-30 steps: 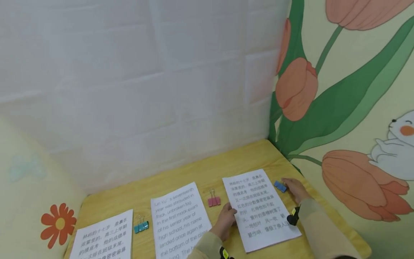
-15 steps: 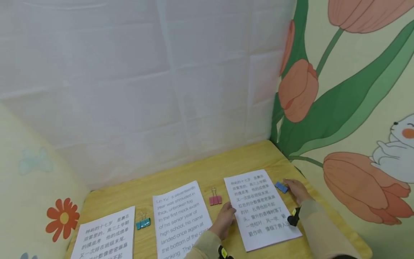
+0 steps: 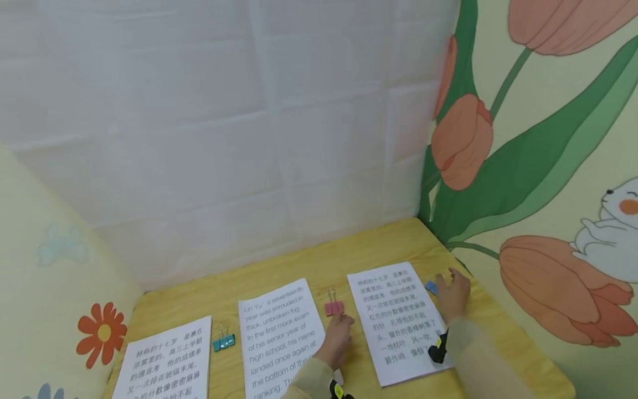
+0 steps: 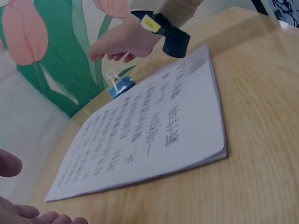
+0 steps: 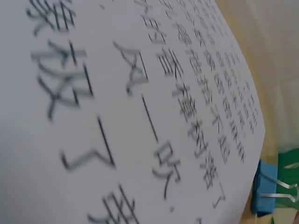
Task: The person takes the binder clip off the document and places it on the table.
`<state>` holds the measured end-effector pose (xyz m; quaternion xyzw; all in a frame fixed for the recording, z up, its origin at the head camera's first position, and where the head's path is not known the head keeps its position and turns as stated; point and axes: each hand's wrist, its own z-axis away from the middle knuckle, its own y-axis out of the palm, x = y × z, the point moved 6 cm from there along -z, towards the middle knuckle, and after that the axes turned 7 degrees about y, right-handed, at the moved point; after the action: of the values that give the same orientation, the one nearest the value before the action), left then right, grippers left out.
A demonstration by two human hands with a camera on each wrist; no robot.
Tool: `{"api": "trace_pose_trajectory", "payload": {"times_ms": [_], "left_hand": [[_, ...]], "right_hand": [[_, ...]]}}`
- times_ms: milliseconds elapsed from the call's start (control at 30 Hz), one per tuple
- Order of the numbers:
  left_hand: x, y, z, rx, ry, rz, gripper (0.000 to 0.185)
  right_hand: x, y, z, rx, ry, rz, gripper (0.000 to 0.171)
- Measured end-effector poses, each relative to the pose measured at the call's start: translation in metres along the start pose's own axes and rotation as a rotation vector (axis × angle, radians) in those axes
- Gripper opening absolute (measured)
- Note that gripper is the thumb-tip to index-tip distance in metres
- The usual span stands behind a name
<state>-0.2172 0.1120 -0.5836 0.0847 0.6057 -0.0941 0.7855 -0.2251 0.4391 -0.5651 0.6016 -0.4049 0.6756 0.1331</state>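
My right hand (image 3: pixel 454 293) is raised over the blue binder clip (image 3: pixel 431 287) beside the right paper stack (image 3: pixel 391 332), its fingers loosely bent and apart. In the left wrist view that hand (image 4: pixel 126 43) hangs above the clip (image 4: pixel 122 87), holding nothing. The right wrist view shows the clip (image 5: pixel 265 189) lying at the paper's edge, and no hand. My left hand (image 3: pixel 336 339) is between the middle and right stacks, fingertips right at the pink binder clip (image 3: pixel 334 308) in the head view. Its thumb and fingers (image 4: pixel 39 217) are spread with nothing between them.
The middle stack (image 3: pixel 279 332) carries English print and the left stack (image 3: pixel 166 360) Chinese print. Between them lies a teal binder clip (image 3: pixel 224 342). The wooden table (image 3: pixel 379 241) meets a white-covered wall (image 3: pixel 224 138) behind and a painted wall (image 3: pixel 563 194) on the right.
The left hand has left the right stack's edge and moved up and left toward the pink clip. The right hand has lifted beside the blue clip, its fingers spreading. The view has shifted slightly.
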Motion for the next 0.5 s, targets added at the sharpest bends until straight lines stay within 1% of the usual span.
{"api": "trace_pose_trajectory", "payload": {"times_ms": [67, 167, 233, 367, 500], "left_hand": [[-0.003, -0.01, -0.001, -0.038, -0.003, -0.035, 0.064], [-0.01, -0.027, -0.002, -0.099, 0.013, -0.086, 0.063], [-0.016, -0.037, -0.003, -0.129, 0.022, -0.1, 0.063], [-0.022, -0.055, -0.002, -0.177, 0.05, -0.131, 0.063], [-0.022, -0.07, 0.001, -0.202, 0.057, -0.129, 0.064]], "right_hand": [[0.013, 0.01, 0.008, 0.017, -0.062, 0.016, 0.05], [0.028, 0.026, 0.019, 0.079, -0.107, 0.044, 0.05], [0.032, 0.035, 0.024, 0.11, -0.129, 0.066, 0.049], [0.035, 0.046, 0.03, 0.144, -0.186, 0.091, 0.048], [0.032, 0.053, 0.034, 0.188, -0.217, 0.123, 0.05]]}}
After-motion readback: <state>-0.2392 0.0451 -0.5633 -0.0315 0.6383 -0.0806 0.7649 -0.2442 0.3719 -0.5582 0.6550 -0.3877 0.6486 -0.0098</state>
